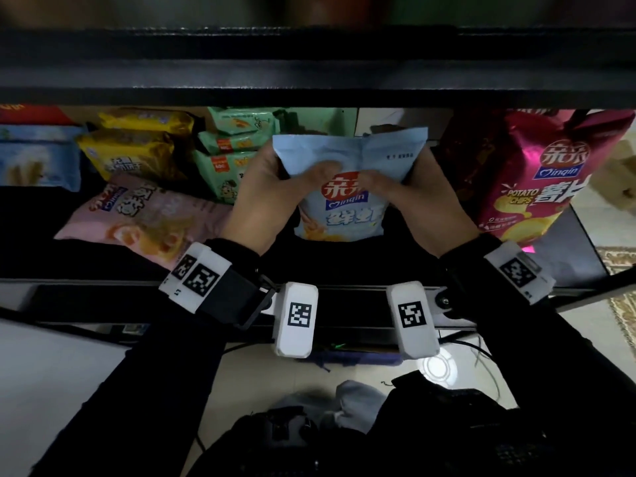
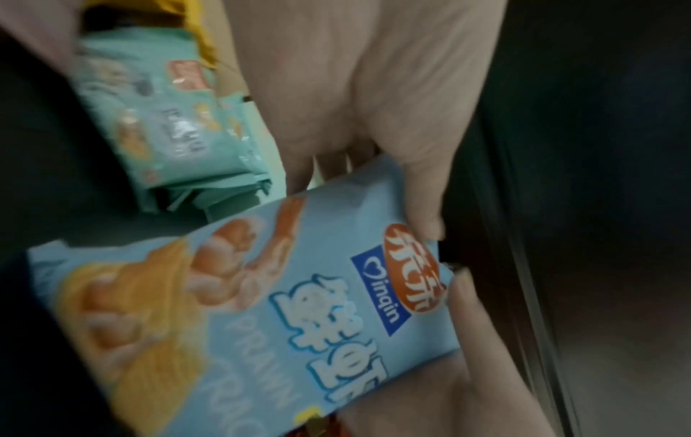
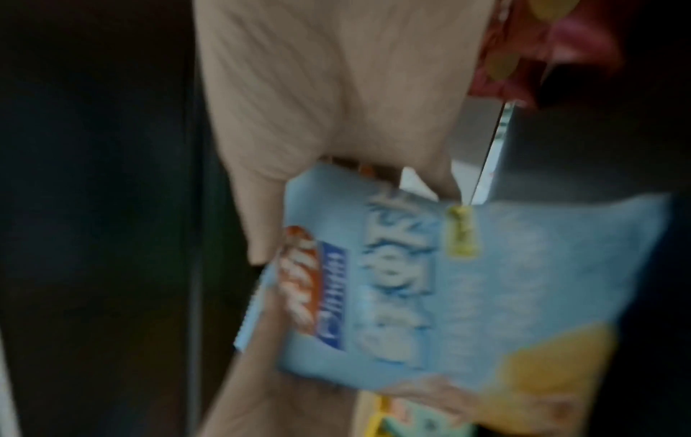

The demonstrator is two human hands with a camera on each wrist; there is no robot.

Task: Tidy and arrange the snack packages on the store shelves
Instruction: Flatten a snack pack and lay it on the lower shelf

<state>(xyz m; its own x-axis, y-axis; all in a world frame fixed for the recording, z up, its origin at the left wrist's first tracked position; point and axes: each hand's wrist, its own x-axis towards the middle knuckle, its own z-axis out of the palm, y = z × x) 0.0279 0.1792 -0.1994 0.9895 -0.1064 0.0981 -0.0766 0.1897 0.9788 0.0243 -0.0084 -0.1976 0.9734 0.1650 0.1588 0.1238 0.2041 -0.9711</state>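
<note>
A light blue prawn cracker bag (image 1: 344,187) (image 2: 262,310) (image 3: 467,295) stands upright at the middle of the dark shelf (image 1: 344,259). My left hand (image 1: 272,191) (image 2: 366,103) grips its left side, thumb on the front and fingers behind. At the bag's right side my right hand (image 1: 413,197) (image 3: 318,103) holds it the same way. The top of the bag is folded back toward the rear. Both wrist views are blurred.
A pink snack bag (image 1: 144,218) lies flat to the left. Yellow packs (image 1: 137,149) and green packs (image 1: 230,156) are stacked behind it. A magenta potato chips bag (image 1: 530,180) stands at the right. A black upper shelf (image 1: 309,63) hangs overhead.
</note>
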